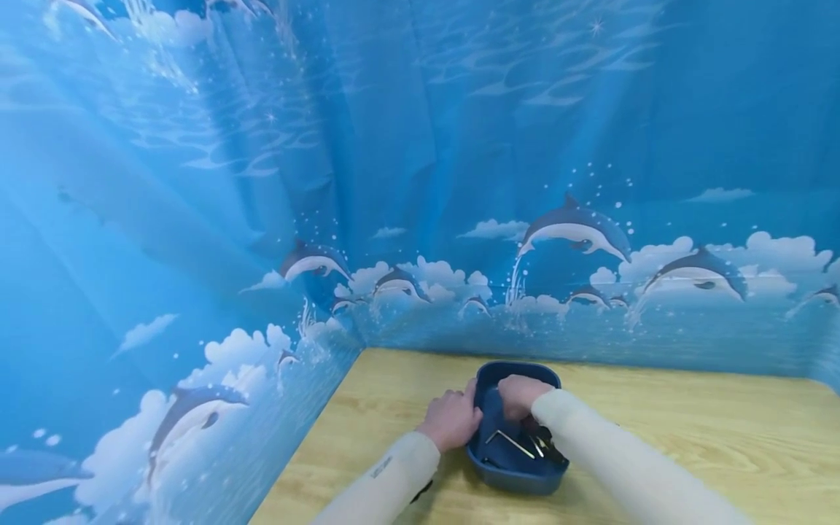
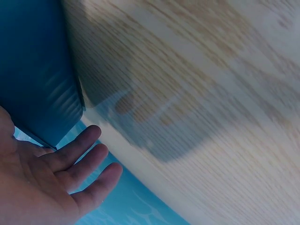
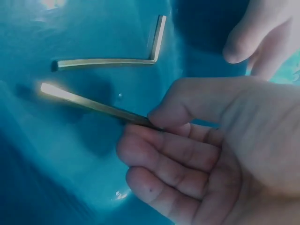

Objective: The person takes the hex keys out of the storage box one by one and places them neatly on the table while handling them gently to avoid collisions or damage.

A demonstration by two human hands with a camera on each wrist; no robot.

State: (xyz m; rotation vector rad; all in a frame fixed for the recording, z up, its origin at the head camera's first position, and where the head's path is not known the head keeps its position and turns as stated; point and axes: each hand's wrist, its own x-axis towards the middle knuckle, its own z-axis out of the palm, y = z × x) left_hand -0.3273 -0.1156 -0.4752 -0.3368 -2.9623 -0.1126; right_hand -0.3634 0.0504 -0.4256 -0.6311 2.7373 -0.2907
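Note:
A deep blue plastic tray [image 1: 518,483] stands on the wooden table. My left hand [image 1: 453,418] holds its left rim, thumb over the edge; in the left wrist view the outer fingers [image 2: 77,171] extend loosely outside the tray wall [image 2: 37,70]. Inside the tray, my right hand [image 3: 187,150] pinches a brass-coloured Allen key [image 3: 93,104] between thumb and fingers; its far end is hidden in the grip. Another L-shaped Allen key [image 3: 108,62] lies on the tray floor beside it, apart from the fingers.
A small dark item [image 1: 488,461] lies near the tray's front left corner, too small to identify. The light wooden table [image 1: 689,430] extends to the right. Blue dolphin-printed curtains [image 1: 420,313] border the table at the back and left.

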